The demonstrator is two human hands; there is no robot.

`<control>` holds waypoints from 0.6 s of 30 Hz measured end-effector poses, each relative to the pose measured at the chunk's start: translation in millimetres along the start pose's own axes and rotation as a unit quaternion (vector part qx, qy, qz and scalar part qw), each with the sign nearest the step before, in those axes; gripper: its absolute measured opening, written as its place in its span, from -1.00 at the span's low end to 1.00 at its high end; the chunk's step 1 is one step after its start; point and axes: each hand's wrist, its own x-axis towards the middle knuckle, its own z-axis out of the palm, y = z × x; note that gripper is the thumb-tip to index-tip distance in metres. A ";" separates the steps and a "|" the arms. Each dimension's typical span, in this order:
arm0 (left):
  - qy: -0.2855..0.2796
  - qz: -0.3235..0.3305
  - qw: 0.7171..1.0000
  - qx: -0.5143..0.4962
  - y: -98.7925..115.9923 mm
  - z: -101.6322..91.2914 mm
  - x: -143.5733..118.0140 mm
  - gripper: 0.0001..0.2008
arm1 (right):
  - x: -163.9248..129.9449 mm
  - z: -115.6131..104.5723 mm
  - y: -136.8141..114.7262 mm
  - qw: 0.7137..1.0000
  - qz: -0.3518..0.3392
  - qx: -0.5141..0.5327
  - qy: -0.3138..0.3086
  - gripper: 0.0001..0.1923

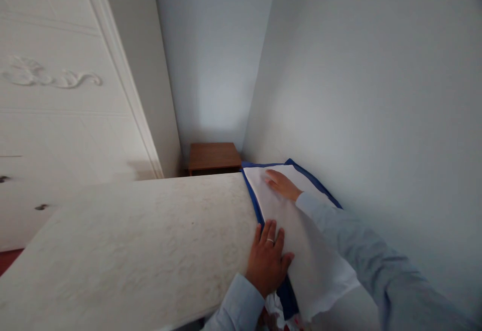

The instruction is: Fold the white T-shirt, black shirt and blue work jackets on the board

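A white sheet [312, 250] with a blue cloth [256, 203] under it lies along the right side of a bare mattress [143, 240], against the wall. My left hand [268, 263], wearing a ring, presses flat on the sheet's near edge where it meets the mattress. My right hand [282, 184] lies flat on the sheet's far end, fingers spread toward the corner. Both arms wear light blue sleeves.
A pale wall [376, 95] runs close along the right. A small brown wooden table [213, 156] stands beyond the mattress in the corner. A white wardrobe with carved trim [56, 95] fills the left. Some patterned fabric [274, 316] shows at the bottom edge.
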 end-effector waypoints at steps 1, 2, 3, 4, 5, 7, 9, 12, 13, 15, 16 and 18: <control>-0.005 0.002 1.000 0.005 0.4 -1.3 -4.1 -0.40 | -15.6 0.6 -4.0 1.000 -0.006 -0.010 0.005 -0.47; -0.008 0.003 1.000 0.010 0.7 -2.2 -7.7 -0.38 | -30.8 1.9 -7.5 1.000 -0.004 -0.023 0.007 -0.45; -0.009 0.002 1.000 0.014 1.0 -3.0 -10.6 -0.37 | -45.0 3.7 -10.6 0.999 0.007 -0.038 0.006 -0.43; -0.010 0.001 1.000 0.015 1.3 -3.7 -13.2 -0.35 | -57.4 5.9 -13.3 0.998 0.022 -0.052 0.003 -0.43; -0.010 0.000 1.000 0.014 1.7 -4.4 -15.3 -0.34 | -67.8 8.3 -15.7 0.997 0.039 -0.065 -0.004 -0.42; -0.012 -0.006 1.000 0.004 2.4 -6.1 -19.3 -0.31 | -81.6 13.2 -19.9 0.994 0.067 -0.084 -0.020 -0.43; -0.017 -0.006 1.000 -0.006 2.9 -8.1 -22.9 -0.26 | -87.7 17.1 -23.4 0.991 0.084 -0.096 -0.026 -0.44; -0.023 0.001 1.000 -0.008 3.1 -10.9 -27.1 -0.23 | -88.8 20.1 -26.6 0.989 0.098 -0.108 -0.024 -0.44; -0.026 0.002 1.000 -0.009 3.0 -11.7 -27.9 -0.22 | -88.5 20.5 -27.0 0.988 0.102 -0.110 -0.027 -0.44; -0.029 0.001 0.999 -0.017 2.9 -12.9 -28.7 -0.21 | -87.9 20.8 -27.0 0.987 0.108 -0.113 -0.036 -0.43; -0.030 0.000 0.999 -0.024 2.8 -13.5 -28.8 -0.20 | -87.9 20.9 -26.7 0.986 0.110 -0.115 -0.041 -0.43; -0.032 -0.001 0.999 -0.038 2.8 -14.8 -28.6 -0.20 | -88.0 21.1 -26.0 0.986 0.113 -0.116 -0.045 -0.42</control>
